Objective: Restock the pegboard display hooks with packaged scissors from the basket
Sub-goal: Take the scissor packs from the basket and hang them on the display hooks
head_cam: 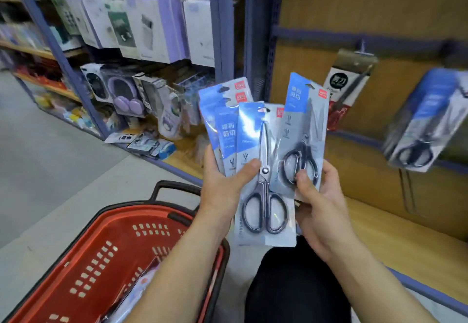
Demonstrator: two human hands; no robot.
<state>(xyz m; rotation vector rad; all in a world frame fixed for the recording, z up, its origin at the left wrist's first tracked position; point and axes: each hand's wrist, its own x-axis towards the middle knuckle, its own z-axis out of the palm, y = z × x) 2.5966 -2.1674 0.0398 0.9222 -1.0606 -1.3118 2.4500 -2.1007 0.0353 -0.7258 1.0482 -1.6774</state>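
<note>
Left hand (224, 187) grips a fan of scissor packs (250, 132). Thumb lies across the front pack near the scissor pivot, fingers curled behind. At least three blue-and-grey cards show in the fan, maybe four; the overlap hides the count. The front pack hangs lowest, black handles below the thumb.

Right hand (323, 211) pinches a single scissor pack (304, 120) at its lower end. Thumb presses on the front by the black handles, fingers wrap behind the card. This pack stands upright, leaning a little right, its left edge tucked against the front pack of the fan. Both hands are raised in front of the wooden display panel (379, 1).

On the panel, one hook (362, 47) carries a black-and-red scissor pack (350, 82), tilted. Further right another blue scissor pack (428, 117) hangs at a slant, blurred; its hook is not clear.

Red basket (121, 207) with a black handle sits on the floor at lower left, under the left forearm. Pale packaging lies in its bottom, too blurred to identify.

Left of the panel, a blue-framed shelf unit (217, 18) holds hanging white cards above and boxed headphones (126, 94) below. A dark-clothed knee (296, 287) shows at bottom centre.
</note>
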